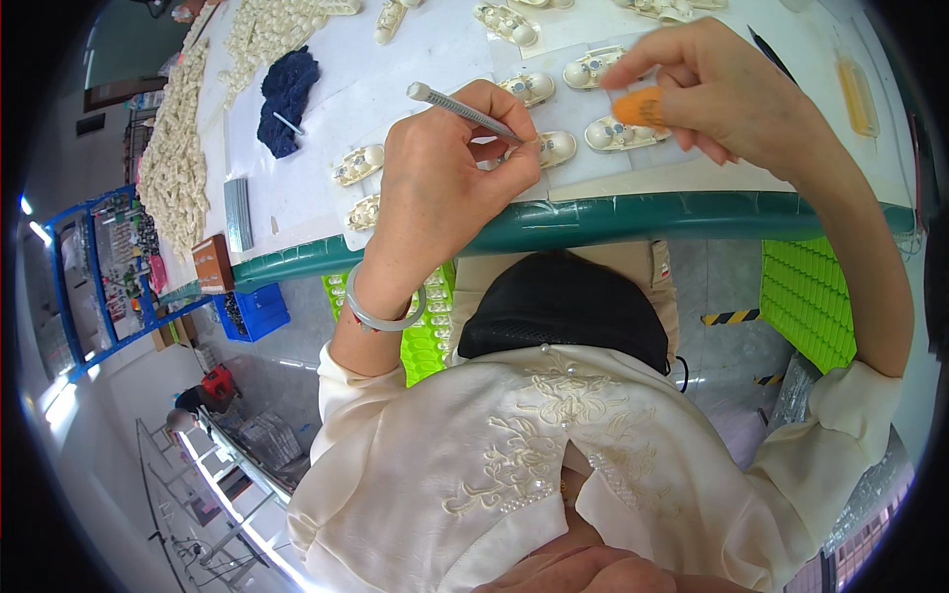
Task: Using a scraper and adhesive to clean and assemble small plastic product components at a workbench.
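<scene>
My left hand (445,168), with a pale bangle at the wrist, grips a slim grey pen-like tool (450,103). The tool slants down to the right, its tip hidden by my fingers beside a small cream-white molded part (557,149). My fingertips cover part of that piece. To the right, my right hand (717,94) hovers above the table with its fingers apart. An orange finger cover (641,107) sits on its thumb. Just below it lies another cream part (625,133) with small grey fittings, and a similar one (593,68) is near the index finger.
More cream parts (358,165) lie in rows on white sheets. Heaps of small cream pieces (176,148) line the left. A dark blue cloth (288,94), a grey ridged block (238,214) and a yellow-lidded clear case (857,97) rest on the table. Its green edge (593,219) runs before me.
</scene>
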`<state>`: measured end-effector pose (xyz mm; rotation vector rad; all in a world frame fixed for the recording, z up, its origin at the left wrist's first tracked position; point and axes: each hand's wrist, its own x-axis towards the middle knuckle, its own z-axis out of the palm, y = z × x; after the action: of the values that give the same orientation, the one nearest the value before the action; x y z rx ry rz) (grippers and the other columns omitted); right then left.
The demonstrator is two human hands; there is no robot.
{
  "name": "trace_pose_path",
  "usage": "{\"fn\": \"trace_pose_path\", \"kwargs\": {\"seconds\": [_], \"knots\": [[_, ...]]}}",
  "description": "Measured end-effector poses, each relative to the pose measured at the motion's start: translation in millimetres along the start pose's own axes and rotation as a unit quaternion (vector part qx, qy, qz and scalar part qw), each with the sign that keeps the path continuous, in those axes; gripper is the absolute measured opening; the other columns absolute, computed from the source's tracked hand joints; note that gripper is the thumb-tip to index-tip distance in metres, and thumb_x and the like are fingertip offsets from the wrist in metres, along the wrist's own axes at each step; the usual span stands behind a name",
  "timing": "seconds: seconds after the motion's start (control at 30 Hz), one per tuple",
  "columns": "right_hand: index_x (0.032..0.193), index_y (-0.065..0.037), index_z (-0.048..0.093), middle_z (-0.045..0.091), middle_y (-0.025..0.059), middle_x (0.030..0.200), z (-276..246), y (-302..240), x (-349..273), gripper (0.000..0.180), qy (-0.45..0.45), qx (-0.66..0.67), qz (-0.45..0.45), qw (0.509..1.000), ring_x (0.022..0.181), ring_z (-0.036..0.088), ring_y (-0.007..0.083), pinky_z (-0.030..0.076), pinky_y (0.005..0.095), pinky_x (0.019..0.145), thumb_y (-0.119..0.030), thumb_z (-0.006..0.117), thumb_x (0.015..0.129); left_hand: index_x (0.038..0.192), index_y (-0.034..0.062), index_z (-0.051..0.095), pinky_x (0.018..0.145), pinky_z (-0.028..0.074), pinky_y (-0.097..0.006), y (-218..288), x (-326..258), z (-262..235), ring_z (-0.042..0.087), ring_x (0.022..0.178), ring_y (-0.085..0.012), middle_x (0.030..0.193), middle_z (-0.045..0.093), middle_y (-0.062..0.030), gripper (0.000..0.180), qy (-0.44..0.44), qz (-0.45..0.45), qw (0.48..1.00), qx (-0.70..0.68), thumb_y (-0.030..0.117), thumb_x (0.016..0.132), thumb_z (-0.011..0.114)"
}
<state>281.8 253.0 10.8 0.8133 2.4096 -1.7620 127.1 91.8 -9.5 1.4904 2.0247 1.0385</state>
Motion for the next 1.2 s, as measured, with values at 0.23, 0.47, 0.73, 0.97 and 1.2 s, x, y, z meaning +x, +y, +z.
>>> {"fn": "trace_pose_path", "kwargs": {"seconds": [0.23,0.47,0.73,0.97,1.2], "knots": [[0.094,0.0,0.065,0.053,0.0044,0.057,37.8,-9.9,18.0,0.023,-0.047,-0.04,-0.037,0.997,0.046,0.052,0.0096,0.041,0.0228,0.038,-0.009,0.057,0.075,0.074,0.0021,0.06,0.06,0.05,-0.021,-1.3,-1.8,0.3,0.063,0.062,-0.0115,0.068,0.062,-0.004,0.008,-0.001,-0.013,1.0,-0.019,0.003,0.069,0.066],[0.076,0.001,0.063,0.06,0.0079,0.058,44.2,-15.5,25.8,0.01,-0.032,-0.007,-0.006,0.999,0.046,0.056,0.0137,0.046,0.0278,0.045,-0.006,0.058,0.072,0.076,0.0005,0.059,0.059,0.049,-0.018,-5.6,-2.1,-4.9,0.06,0.066,-0.0061,0.07,0.064,-0.0024,0.008,-0.011,-0.014,0.997,-0.074,-0.001,0.071,0.065],[0.077,0.001,0.057,0.054,0.0042,0.059,42.7,-22.8,34.4,0.013,-0.078,-0.049,0.027,0.995,0.046,0.047,0.0078,0.034,0.0214,0.036,-0.01,0.056,0.07,0.086,-0.0031,0.058,0.061,0.047,-0.017,-8.4,-10.3,-32.2,0.059,0.07,-0.0057,0.076,0.063,-0.0053,0.012,0.032,-0.114,0.976,-0.182,-0.001,0.077,0.066],[0.08,0.002,0.056,0.051,0.0028,0.056,44.2,-21.4,30.3,0.016,-0.065,-0.059,0.045,0.995,0.042,0.042,0.0059,0.031,0.0209,0.034,-0.01,0.057,0.07,0.087,-0.0043,0.06,0.07,0.049,-0.019,-8.5,-13.7,-26.0,0.061,0.077,-0.0092,0.083,0.064,-0.006,0.013,-0.04,-0.064,0.993,-0.093,-0.001,0.077,0.066],[0.082,0.002,0.057,0.049,0.0027,0.054,43.9,-23.1,29.0,0.015,-0.06,-0.041,0.033,0.997,0.04,0.041,0.0056,0.03,0.0204,0.033,-0.01,0.057,0.072,0.082,-0.0033,0.06,0.066,0.05,-0.019,-3.6,-9.9,-21.3,0.06,0.072,-0.0074,0.079,0.063,-0.0048,0.009,-0.037,-0.088,0.993,-0.064,-0.001,0.074,0.066]]}}
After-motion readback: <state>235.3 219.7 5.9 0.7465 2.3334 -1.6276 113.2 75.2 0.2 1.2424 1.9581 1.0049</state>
